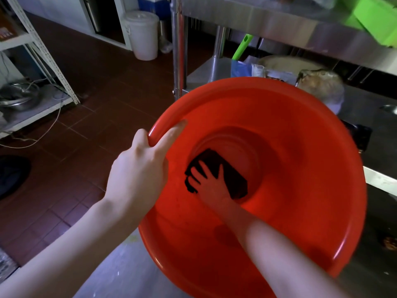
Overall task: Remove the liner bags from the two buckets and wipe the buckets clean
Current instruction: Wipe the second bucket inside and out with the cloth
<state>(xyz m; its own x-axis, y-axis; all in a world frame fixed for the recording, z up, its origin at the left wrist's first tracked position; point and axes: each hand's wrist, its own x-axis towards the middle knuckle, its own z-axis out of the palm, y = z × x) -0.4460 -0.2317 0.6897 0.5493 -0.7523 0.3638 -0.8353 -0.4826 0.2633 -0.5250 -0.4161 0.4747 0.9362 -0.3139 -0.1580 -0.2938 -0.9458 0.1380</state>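
Note:
A large red bucket (300, 136) fills the middle and right of the head view, its mouth tilted toward me. No liner bag shows inside it. My left hand (139, 168) grips its near left rim, thumb over the lip and fingers outside. My right hand (211, 183) reaches deep inside and presses a dark folded cloth (233, 175) against the bucket's bottom, fingers spread over it.
A steel table (279, 20) with a lower shelf of bags and a green handle (241, 47) stands behind the bucket. A white lidded bucket (142, 35) sits on the red tile floor at the back. A white rack (40, 50) with metal bowls stands at left.

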